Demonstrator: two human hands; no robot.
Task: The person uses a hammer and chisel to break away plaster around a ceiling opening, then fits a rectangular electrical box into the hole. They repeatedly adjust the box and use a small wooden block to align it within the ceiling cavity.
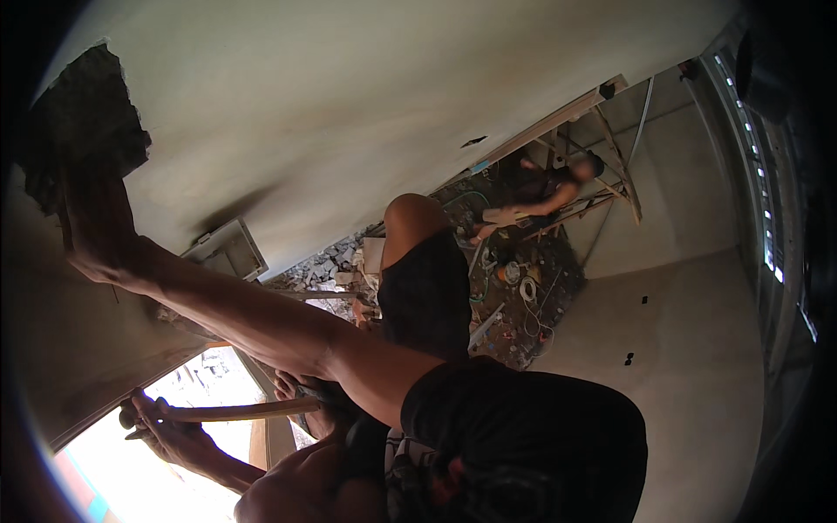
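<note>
My right arm stretches across to the upper left, up to a dark, jagged hole [87, 109] in the pale plastered wall. At the lower rim of that hole is my right hand [98, 205]; its fingers are lost in shadow, so I cannot make out whether they hold anything. Lower down, my left hand [174, 431] is closed around a hammer [244, 410] close to its head, with the wooden handle pointing right. Between the two arms a recessed rectangular box [231, 253] is set in the wall.
Broken rubble [327, 261] lies along the wall's foot. Past my bent knee [414, 222], another person [554, 187] is beside a wooden trestle [623, 170]. A white cable [527, 292] and debris cover the floor there. Bright light fills an opening [196, 383] at lower left.
</note>
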